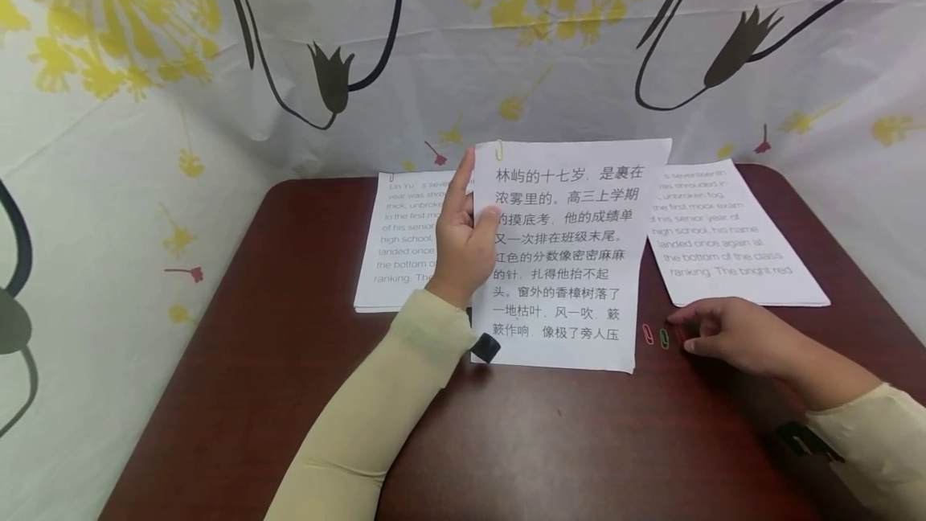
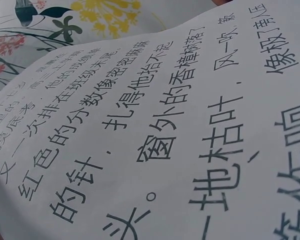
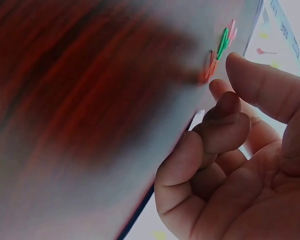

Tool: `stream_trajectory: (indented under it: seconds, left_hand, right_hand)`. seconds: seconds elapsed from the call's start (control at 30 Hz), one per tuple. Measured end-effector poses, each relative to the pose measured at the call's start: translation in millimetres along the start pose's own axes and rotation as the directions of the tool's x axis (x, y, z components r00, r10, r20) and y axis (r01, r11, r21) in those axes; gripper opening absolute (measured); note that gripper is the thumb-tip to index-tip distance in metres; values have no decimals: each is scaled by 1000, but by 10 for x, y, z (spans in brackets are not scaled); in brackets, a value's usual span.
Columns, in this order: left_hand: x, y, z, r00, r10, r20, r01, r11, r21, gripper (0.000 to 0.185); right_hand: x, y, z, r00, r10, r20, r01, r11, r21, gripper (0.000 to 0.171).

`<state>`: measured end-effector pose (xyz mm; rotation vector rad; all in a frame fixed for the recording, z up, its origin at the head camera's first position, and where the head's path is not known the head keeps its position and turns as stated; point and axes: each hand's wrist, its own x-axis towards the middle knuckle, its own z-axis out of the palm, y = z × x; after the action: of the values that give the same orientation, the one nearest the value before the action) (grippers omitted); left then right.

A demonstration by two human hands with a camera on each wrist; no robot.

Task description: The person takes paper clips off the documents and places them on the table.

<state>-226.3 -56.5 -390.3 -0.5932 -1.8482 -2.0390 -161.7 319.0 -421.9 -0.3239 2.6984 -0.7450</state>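
My left hand (image 1: 466,244) grips the left edge of a stack of paper (image 1: 564,264) printed in Chinese, thumb in front. A pale yellow paper clip (image 1: 499,150) sits on the stack's top left edge. The printed page fills most of the left wrist view. Low over the table, my right hand (image 1: 731,336) has its thumb and index finger apart, close to a red paper clip (image 3: 208,67). Beside that lie a green paper clip (image 1: 664,338) and a pink paper clip (image 1: 647,334). In the right wrist view the other fingers are loosely bent.
Behind the held paper, a stack of English-printed sheets (image 1: 394,264) lies at the left, a dark clip at its top corner. Another English stack (image 1: 738,248) lies at the right. The dark red wooden table (image 1: 550,441) meets a patterned cloth (image 1: 434,38) at the back.
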Motion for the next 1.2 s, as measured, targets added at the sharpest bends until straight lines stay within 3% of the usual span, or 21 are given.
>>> stream_trajectory:
  seconds: [0.23,0.43,0.67,0.8,1.03,1.2]
  left_hand:
    - [-1,9,6,1000,-6,-8,6,1000,1,83]
    - [2,4,1,1000,-3,-6,3,1000,7,82]
    - [-3,2,-2,1000,2,-7,-2,1000,6,83]
    - [1,-1,2,1000,11,-6,-11,1000,-2,83]
    - [-2,3,-4,1000,20,-6,-20,1000,8,82]
    - [-2,7,-7,1000,21,-1,-21,1000,14,82]
  right_hand:
    - [-15,-127,-130,995,-57,-76,54,998,-38,37]
    - [-20,-409,-315,961,-90,-262,72,994,-78,35]
    - [-109,-809,-510,878,-100,-467,117,993,8,30]
    - [-124,-1034,-576,820,-124,-559,211,973,92,32]
    - [-5,-1379,-608,676,-304,-671,479,874,87,44]
    - [111,-1555,-615,603,-370,-707,585,807,77,51]
